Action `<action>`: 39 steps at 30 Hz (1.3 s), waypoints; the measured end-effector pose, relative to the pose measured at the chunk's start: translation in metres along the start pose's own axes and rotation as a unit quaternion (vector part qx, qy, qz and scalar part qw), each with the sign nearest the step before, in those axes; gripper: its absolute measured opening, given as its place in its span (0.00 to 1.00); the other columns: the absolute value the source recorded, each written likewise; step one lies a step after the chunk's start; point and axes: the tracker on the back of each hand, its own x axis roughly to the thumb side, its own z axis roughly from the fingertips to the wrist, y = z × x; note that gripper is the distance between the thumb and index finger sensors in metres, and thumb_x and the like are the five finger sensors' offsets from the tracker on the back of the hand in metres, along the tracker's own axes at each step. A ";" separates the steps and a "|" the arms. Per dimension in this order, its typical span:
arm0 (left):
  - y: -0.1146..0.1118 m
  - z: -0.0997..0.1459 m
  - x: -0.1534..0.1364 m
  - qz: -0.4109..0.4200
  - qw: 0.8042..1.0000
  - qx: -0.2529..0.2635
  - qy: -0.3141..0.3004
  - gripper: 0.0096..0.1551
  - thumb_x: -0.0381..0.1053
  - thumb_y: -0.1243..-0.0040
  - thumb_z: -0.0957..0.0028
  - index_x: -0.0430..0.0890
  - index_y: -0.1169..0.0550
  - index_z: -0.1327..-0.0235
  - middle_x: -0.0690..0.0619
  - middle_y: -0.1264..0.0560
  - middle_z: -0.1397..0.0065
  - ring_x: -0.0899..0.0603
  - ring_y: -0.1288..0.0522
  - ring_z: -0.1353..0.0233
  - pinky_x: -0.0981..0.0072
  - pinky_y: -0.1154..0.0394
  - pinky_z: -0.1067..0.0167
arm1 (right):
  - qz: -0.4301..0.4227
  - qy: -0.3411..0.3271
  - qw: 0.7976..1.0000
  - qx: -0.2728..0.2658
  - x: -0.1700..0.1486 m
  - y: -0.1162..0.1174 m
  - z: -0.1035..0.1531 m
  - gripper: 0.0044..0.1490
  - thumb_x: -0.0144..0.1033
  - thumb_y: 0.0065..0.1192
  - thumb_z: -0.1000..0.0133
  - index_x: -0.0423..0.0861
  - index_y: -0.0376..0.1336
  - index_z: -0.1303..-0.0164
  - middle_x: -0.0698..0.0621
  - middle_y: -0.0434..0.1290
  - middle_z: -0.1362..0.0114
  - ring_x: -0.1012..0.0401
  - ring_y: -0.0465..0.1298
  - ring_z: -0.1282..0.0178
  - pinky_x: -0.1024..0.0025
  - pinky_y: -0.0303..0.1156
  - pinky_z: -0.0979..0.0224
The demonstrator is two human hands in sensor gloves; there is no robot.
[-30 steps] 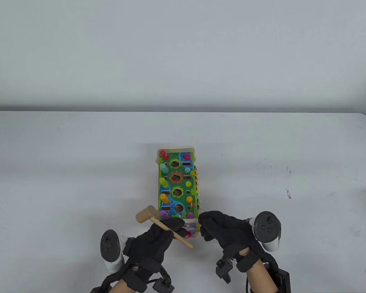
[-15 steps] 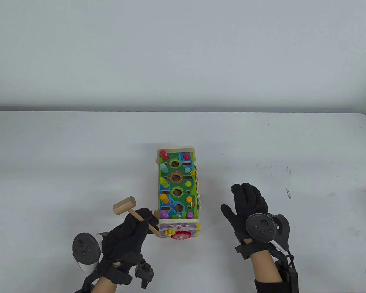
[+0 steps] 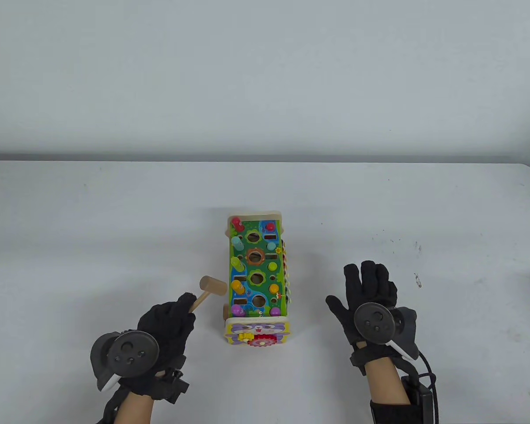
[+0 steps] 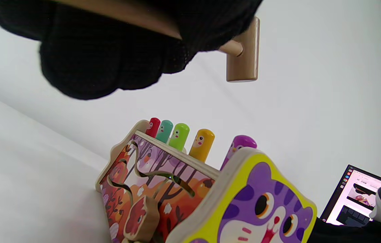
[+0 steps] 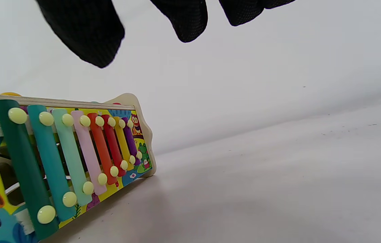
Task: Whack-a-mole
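A colourful wooden whack-a-mole toy box (image 3: 256,269) stands mid-table, with a row of raised pegs (image 3: 237,265) along its left side and lower pegs on the right. My left hand (image 3: 168,327) grips the handle of a small wooden hammer (image 3: 212,287), whose head hangs just left of the box near the yellow peg. In the left wrist view the hammer head (image 4: 243,57) hovers above the raised pegs (image 4: 190,140). My right hand (image 3: 369,293) lies open with fingers spread, to the right of the box, holding nothing.
The box's near end has a purple cat face with gears (image 3: 256,333). Its right side carries a xylophone (image 5: 72,155). A laptop screen (image 4: 356,195) shows at the left wrist view's edge. The table's far edge (image 3: 265,162) lies well behind the box.
My left hand swung the hammer out to the left, then back toward the box. My right hand left the box's near end, moved right and opened flat.
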 end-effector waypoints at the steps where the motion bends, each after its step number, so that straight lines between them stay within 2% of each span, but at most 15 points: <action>1: 0.000 0.000 0.001 0.002 1.000 0.000 -0.003 0.30 0.43 0.48 0.41 0.32 0.27 0.28 0.33 0.23 0.44 0.29 0.21 0.52 0.24 0.36 0.39 | -0.003 0.000 1.000 -0.002 0.000 -0.001 0.000 0.49 0.51 0.54 0.36 0.31 0.48 0.18 0.24 0.43 0.18 0.24 0.43 0.22 0.22 0.41 0.34; 10: -0.003 0.002 0.007 -0.002 0.999 0.024 -0.036 0.30 0.44 0.48 0.42 0.33 0.27 0.28 0.34 0.23 0.43 0.30 0.21 0.51 0.24 0.36 0.38 | -0.009 0.001 1.000 -0.028 0.001 -0.008 0.003 0.49 0.51 0.54 0.36 0.30 0.48 0.18 0.23 0.43 0.18 0.24 0.42 0.22 0.22 0.40 0.34; 14: -0.011 -0.001 0.011 -0.064 0.997 -0.011 -0.041 0.30 0.43 0.45 0.43 0.33 0.25 0.29 0.33 0.22 0.43 0.29 0.20 0.51 0.23 0.36 0.38 | -0.009 0.001 1.000 -0.023 0.001 -0.007 0.003 0.48 0.51 0.54 0.36 0.30 0.48 0.18 0.23 0.43 0.18 0.23 0.43 0.22 0.22 0.41 0.34; 16: -0.016 -0.004 0.015 -0.108 0.991 -0.065 -0.037 0.29 0.43 0.44 0.43 0.34 0.24 0.30 0.34 0.21 0.43 0.29 0.19 0.51 0.24 0.34 0.38 | -0.009 0.002 1.000 -0.018 0.002 -0.006 0.003 0.48 0.51 0.54 0.36 0.30 0.48 0.18 0.23 0.43 0.18 0.23 0.43 0.22 0.22 0.41 0.34; 18: -0.019 -0.005 0.017 -0.155 0.984 -0.088 -0.026 0.29 0.43 0.44 0.43 0.35 0.23 0.30 0.34 0.21 0.43 0.30 0.19 0.50 0.24 0.35 0.37 | -0.011 0.003 1.000 -0.015 0.002 -0.005 0.003 0.48 0.51 0.54 0.36 0.30 0.48 0.18 0.23 0.43 0.18 0.23 0.43 0.22 0.22 0.41 0.34; 21: -0.016 -0.004 0.018 -0.142 0.989 -0.030 -0.038 0.29 0.44 0.44 0.43 0.35 0.24 0.30 0.36 0.21 0.43 0.32 0.19 0.52 0.26 0.33 0.37 | -0.013 0.004 1.000 -0.017 0.002 -0.006 0.003 0.48 0.51 0.54 0.36 0.30 0.48 0.18 0.23 0.43 0.18 0.23 0.43 0.22 0.22 0.41 0.34; 24: -0.010 0.000 0.014 -0.056 0.996 0.059 -0.043 0.30 0.44 0.45 0.43 0.34 0.25 0.28 0.36 0.21 0.43 0.32 0.18 0.52 0.27 0.32 0.38 | -0.011 0.004 1.000 -0.021 0.002 -0.005 0.003 0.48 0.51 0.54 0.36 0.30 0.48 0.18 0.23 0.42 0.18 0.24 0.42 0.22 0.22 0.41 0.34; 27: -0.005 0.004 0.009 0.014 0.988 0.146 -0.040 0.30 0.43 0.43 0.44 0.32 0.25 0.29 0.35 0.20 0.45 0.33 0.17 0.54 0.28 0.31 0.40 | -0.007 0.004 1.000 -0.025 0.002 -0.006 0.003 0.48 0.51 0.54 0.36 0.30 0.47 0.18 0.23 0.42 0.18 0.23 0.42 0.22 0.22 0.40 0.34; 31: -0.001 0.005 0.005 0.027 0.981 0.192 -0.031 0.30 0.43 0.41 0.45 0.32 0.25 0.32 0.36 0.19 0.45 0.33 0.16 0.54 0.30 0.29 0.41 | -0.001 0.004 1.000 -0.029 0.002 -0.006 0.003 0.49 0.51 0.54 0.36 0.31 0.47 0.17 0.24 0.41 0.18 0.23 0.41 0.22 0.22 0.40 0.34; 33: -0.003 0.002 0.002 0.018 0.982 0.187 -0.029 0.30 0.43 0.41 0.45 0.32 0.24 0.32 0.36 0.19 0.45 0.34 0.16 0.55 0.30 0.29 0.41 | 0.001 0.005 1.000 -0.030 0.002 -0.005 0.003 0.49 0.51 0.54 0.36 0.31 0.47 0.17 0.23 0.41 0.18 0.24 0.41 0.22 0.22 0.40 0.34; 37: -0.018 -0.006 -0.001 -0.001 0.991 0.135 -0.022 0.29 0.42 0.40 0.45 0.30 0.23 0.33 0.33 0.18 0.46 0.32 0.16 0.56 0.29 0.29 0.42 | 0.005 0.005 1.000 -0.024 0.003 -0.004 0.002 0.49 0.51 0.54 0.36 0.31 0.47 0.17 0.24 0.40 0.18 0.23 0.41 0.22 0.22 0.39 0.34; 39: -0.026 -0.012 0.001 -0.065 0.996 0.066 -0.013 0.29 0.41 0.39 0.45 0.31 0.23 0.33 0.33 0.18 0.46 0.32 0.16 0.56 0.29 0.30 0.42 | 0.007 0.007 1.000 -0.019 0.003 -0.002 0.002 0.49 0.51 0.54 0.36 0.31 0.47 0.17 0.23 0.41 0.18 0.23 0.41 0.22 0.22 0.39 0.34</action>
